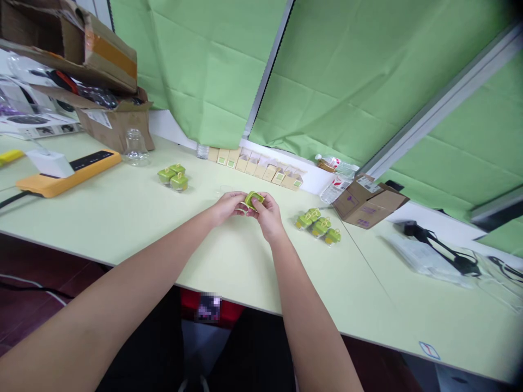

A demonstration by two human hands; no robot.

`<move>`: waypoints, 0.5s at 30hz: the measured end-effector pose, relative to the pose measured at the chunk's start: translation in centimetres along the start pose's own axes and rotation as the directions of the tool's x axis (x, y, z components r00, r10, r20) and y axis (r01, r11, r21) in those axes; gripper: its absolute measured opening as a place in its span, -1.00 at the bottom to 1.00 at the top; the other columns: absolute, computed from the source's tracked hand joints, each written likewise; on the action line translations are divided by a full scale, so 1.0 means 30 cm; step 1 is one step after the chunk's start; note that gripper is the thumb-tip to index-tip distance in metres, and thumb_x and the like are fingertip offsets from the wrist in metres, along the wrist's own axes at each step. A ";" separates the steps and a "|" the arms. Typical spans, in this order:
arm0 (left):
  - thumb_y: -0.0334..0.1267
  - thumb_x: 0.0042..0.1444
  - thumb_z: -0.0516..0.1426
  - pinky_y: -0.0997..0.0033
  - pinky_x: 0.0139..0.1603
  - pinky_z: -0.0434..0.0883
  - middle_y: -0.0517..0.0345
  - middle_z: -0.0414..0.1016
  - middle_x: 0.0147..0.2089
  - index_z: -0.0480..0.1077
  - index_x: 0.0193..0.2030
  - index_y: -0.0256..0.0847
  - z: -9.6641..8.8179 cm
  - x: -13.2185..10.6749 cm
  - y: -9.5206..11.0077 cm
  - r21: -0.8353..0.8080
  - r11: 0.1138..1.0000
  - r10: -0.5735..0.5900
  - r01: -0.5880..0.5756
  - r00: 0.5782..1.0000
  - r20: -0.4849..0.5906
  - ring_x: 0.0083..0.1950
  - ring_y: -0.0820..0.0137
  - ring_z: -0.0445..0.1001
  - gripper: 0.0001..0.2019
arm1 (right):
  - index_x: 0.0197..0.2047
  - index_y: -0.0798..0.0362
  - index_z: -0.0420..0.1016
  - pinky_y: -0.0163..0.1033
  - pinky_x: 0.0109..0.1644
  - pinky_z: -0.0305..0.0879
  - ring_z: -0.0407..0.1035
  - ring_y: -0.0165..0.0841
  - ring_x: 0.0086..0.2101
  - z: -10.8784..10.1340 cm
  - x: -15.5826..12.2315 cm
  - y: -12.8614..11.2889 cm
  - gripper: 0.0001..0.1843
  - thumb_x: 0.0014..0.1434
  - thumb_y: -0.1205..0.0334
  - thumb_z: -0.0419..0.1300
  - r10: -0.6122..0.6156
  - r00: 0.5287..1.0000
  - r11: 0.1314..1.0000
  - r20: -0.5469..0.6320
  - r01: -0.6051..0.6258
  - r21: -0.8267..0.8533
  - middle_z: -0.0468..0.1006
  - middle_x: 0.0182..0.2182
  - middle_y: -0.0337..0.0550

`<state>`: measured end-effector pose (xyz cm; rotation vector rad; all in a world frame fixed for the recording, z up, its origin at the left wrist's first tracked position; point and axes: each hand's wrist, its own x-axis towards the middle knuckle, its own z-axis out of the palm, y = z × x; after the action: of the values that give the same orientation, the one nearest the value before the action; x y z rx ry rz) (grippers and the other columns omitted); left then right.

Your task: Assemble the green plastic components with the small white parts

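Note:
A small green lid (254, 199) is held above the table, its hollow side towards me. My right hand (269, 218) is closed around it, the thumb pressed inside the hollow. From the other side, the closed fingers of my left hand (229, 208) grip its left edge; the fingertips are partly hidden. Behind my left hand, a faint clear piece (225, 189) lies on the table. A cluster of small clear containers with green lids (174, 177) stands to the left. Several more green-lidded containers (321, 223), with something yellow inside, sit to the right.
Small cardboard boxes (257, 166) line the wall. An orange power strip (69, 174) and clear jar (136, 148) stand left, below stacked cartons (110, 117). Plastic bottles (337, 182), an opened carton (365, 201) and a black strap-like item (439, 247) are right.

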<state>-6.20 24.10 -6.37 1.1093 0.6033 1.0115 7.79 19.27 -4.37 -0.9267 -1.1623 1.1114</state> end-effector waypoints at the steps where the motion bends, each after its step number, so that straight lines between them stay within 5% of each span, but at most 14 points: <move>1: -0.15 0.00 0.26 0.36 -0.23 0.40 0.08 0.52 -0.29 0.52 -0.24 -0.25 -0.002 0.000 -0.001 -0.019 1.000 -0.007 0.007 1.000 0.013 -0.31 0.39 0.51 -0.76 | -0.28 -0.02 0.40 -0.27 -0.34 0.44 0.36 -0.48 -0.49 0.000 0.000 -0.001 -0.67 -0.04 0.06 0.40 0.001 1.000 1.000 0.002 -0.001 0.008 0.48 -0.41 -0.34; 8: -0.13 -0.05 0.34 0.36 -0.19 0.40 0.06 0.51 -0.26 0.52 -0.22 -0.27 -0.004 -0.011 0.006 -0.079 0.996 -0.021 0.031 0.992 0.122 -0.32 0.43 0.48 -0.70 | -0.22 -0.05 0.40 -0.27 -0.37 0.42 0.34 -0.49 -0.54 0.004 -0.008 -0.012 -0.63 -0.02 0.01 0.39 0.026 0.998 1.000 0.052 -0.027 0.007 0.49 -0.44 -0.36; 15: -0.11 -0.12 0.37 0.40 -0.23 0.39 0.15 0.46 -0.36 0.51 -0.34 -0.26 -0.002 -0.006 -0.001 0.061 0.996 0.070 -0.066 0.995 -0.073 -0.33 0.46 0.43 -0.71 | -0.20 -0.06 0.37 -0.29 -0.43 0.38 0.39 -0.45 -0.53 0.014 -0.014 -0.020 -0.61 -0.02 -0.03 0.36 0.051 0.999 0.994 -0.010 -0.052 -0.097 0.50 -0.42 -0.33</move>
<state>-6.32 23.95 -6.44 1.1541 0.6626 1.1041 7.46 18.71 -3.81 -1.0402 -1.2012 1.0995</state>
